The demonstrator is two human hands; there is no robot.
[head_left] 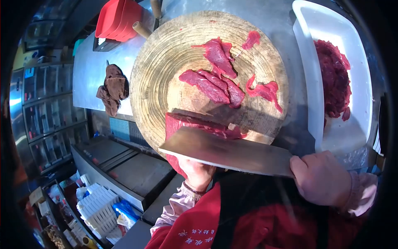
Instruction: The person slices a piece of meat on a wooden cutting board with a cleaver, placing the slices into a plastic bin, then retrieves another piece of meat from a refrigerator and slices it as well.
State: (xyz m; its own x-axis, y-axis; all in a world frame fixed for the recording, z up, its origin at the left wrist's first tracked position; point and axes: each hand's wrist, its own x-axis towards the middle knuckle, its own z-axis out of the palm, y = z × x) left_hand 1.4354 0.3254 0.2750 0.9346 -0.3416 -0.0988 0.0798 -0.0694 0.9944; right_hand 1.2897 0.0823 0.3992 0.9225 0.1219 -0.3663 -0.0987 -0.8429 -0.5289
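Observation:
My right hand [321, 176] is wrapped round the handle end of a wide cleaver [226, 153], whose blade reaches left across the near side of a round wooden chopping block [151, 83]. Under and behind the blade lies a large piece of raw red meat [176, 121], partly covered by it. My left hand [197, 172] is at the meat's near side; the blade hides its fingers. Farther up the block are meat slices [207, 87], another cut piece [219, 57], a ragged trimming [265, 91] and a small scrap [251, 40].
To the right stands a white plastic tub [309, 79] with a heap of raw meat [333, 79] inside. On the metal table at left lie a crumpled brown cloth [114, 88] and red containers [118, 20]. A wooden handle [142, 30] pokes out beside the block.

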